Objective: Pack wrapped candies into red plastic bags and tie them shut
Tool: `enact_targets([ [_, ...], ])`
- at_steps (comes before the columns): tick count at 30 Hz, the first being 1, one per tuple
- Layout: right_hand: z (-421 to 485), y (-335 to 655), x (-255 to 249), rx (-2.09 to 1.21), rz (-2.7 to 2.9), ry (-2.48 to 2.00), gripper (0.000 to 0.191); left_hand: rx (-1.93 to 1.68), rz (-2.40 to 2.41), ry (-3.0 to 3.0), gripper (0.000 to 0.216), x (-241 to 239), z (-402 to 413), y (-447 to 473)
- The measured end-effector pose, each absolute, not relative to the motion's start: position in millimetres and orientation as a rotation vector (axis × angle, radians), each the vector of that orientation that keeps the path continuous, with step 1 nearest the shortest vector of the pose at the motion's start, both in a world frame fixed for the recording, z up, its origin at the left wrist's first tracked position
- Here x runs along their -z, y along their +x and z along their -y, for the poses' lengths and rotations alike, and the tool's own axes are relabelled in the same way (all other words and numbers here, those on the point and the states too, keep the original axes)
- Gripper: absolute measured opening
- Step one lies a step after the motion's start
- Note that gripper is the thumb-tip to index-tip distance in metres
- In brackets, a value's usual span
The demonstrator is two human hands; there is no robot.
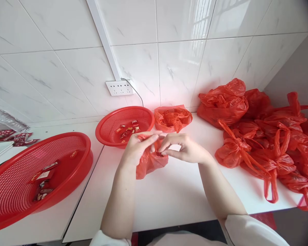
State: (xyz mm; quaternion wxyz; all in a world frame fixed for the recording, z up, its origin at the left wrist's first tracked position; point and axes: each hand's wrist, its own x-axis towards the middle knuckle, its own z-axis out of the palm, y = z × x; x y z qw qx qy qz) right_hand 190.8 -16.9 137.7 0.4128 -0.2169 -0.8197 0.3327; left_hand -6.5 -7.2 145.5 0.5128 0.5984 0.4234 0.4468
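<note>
A thin red plastic bag (153,164) hangs between my two hands over the white table. My left hand (140,146) grips the bag's upper left side, its fingers partly hidden by the plastic. Thumb and fingers of my right hand (176,145) pinch at the bag's upper right edge; a small dark spot shows at the fingertips, too small to name. What lies inside the bag is hidden. Just behind my left hand stands a round red plastic basket (102,135) with several small wrapped packets (129,129) in it.
A larger red basket (79,171) with several packets stands at the left. Against the wall lies a crumpled pile of red bags (173,118). Several filled, tied red bags (264,143) are heaped at the right. A power socket (119,88) with a cable is on the tiled wall.
</note>
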Motion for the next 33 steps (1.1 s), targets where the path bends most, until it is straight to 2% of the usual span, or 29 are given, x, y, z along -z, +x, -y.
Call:
enact_targets([
  [3,10.9,183.8,-130.3,-0.802,1.971,-0.641,0.018,-0.933,-1.022,1.686,0.008,-145.3,11.3,-10.2],
  [5,1.9,177.7,-120.5,-0.829,1.795,-0.696,0.022,-0.879,-1.065,1.936,0.008,-147.9,18.3,-11.6],
  [8,-11.5,169.7,-105.5,-1.132,1.694,-0.672,0.03,-0.855,-1.15,2.307,0.015,-151.2,26.4,-13.4],
  [11,-18.0,167.1,-99.2,-1.381,1.664,-0.603,0.036,-1.013,-1.116,2.473,0.017,-150.7,24.4,-16.7],
  [17,-15.0,172.0,-105.5,-1.445,1.568,-0.582,0.038,-1.28,-0.988,2.413,0.011,-145.0,11.3,-18.9],
  [20,-15.9,172.1,-104.1,-1.453,1.522,-0.64,0.037,-1.249,-0.99,2.443,0.008,-140.8,9.0,-16.6],
  [24,-21.3,174.8,-99.2,-1.474,1.478,-0.646,0.026,-1.205,-1.026,2.466,0.006,-136.2,6.5,-17.2],
  [30,-23.4,192.4,-102.9,-1.607,1.508,-0.686,0.031,-1.212,-1.109,2.343,0.006,-136.8,5.0,-26.3],
  [33,-21.8,198.3,-106.5,-1.539,1.588,-0.699,0.028,-1.167,-1.146,2.334,0.009,-138.7,4.2,-30.2],
])
